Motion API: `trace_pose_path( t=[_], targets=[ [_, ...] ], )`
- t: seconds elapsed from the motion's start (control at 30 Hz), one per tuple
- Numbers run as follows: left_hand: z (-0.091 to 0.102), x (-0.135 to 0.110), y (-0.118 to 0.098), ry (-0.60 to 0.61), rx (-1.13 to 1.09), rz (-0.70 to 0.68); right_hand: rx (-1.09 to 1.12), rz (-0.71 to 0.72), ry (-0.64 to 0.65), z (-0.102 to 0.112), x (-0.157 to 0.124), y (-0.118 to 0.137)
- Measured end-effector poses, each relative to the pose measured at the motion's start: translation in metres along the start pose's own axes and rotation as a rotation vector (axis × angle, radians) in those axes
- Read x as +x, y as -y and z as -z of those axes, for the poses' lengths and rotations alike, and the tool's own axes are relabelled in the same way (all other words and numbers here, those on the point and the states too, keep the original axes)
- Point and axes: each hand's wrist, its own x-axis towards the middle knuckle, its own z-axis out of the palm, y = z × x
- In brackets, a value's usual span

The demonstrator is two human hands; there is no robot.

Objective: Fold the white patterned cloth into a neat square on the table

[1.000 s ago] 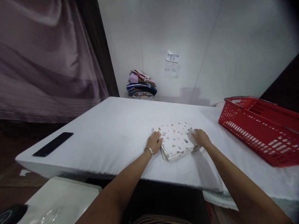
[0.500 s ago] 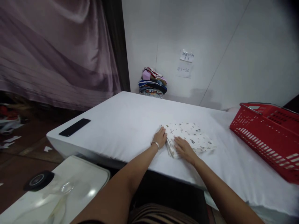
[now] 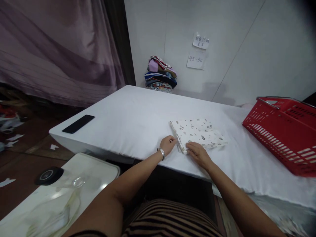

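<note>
A folded white cloth (image 3: 197,133) with small grey and brown printed motifs lies on the white-covered table (image 3: 138,121). My left hand (image 3: 168,144), a silvery bracelet at its wrist, is at the cloth's left edge. Its fingers are curled and the fingertips come together in a pinch; what is between them is hidden. Flat on the near left corner of the cloth rests my right hand (image 3: 199,154), fingers stretched out. Several layers show along the cloth's left side.
A red plastic basket (image 3: 281,135) stands at the table's right. On the left edge lies a black phone-like slab (image 3: 78,124). Folded fabrics (image 3: 160,74) are stacked by the back wall. A white side surface (image 3: 98,169) at lower left bears a black round object (image 3: 49,175).
My left hand has drawn back from the cloth's upper left corner toward me, its fingers now curled. My right hand has slid down to the near edge. The camera view has tilted down.
</note>
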Motion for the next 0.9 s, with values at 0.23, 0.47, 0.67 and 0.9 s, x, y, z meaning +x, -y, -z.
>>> trace_pose_path(
  t=[0.23,0.47,0.67,0.9],
  targets=[
    [-0.008,-0.041,-0.011,0.218,0.149,-0.099,0.004,0.011,0.003,-0.004,0.009,0.001],
    [-0.014,-0.036,-0.016,0.282,0.171,-0.017,0.079,-0.037,-0.028,-0.006,0.006,0.001],
    [-0.014,-0.036,-0.016,0.285,0.122,0.043,0.021,0.018,0.027,-0.007,0.007,0.002],
    [-0.015,-0.037,-0.017,0.269,0.118,0.046,-0.011,0.024,0.088,-0.004,0.012,0.004]
  ],
)
